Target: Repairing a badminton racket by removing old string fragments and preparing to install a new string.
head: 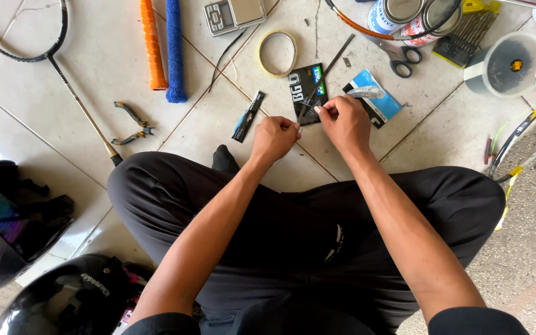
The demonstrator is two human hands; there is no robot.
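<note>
Seated cross-legged on a glossy tiled floor [82, 68], a person pinches a thin string [308, 107] between the left hand [274, 138] and right hand [344, 124], fingers clenched on it, above a black packet [299, 93]; pliers [133, 124], scissors [401, 57] and ribbed grip rolls [162, 49] lie around.

Bare floor [94, 68] left of left hand [273, 138], past pliers [131, 123]. Ahead blocked: black packet [305, 93], tape ring [277, 53], scissors [401, 57]. Right of right hand [345, 124]: blue packet [376, 102], then open tile.
</note>
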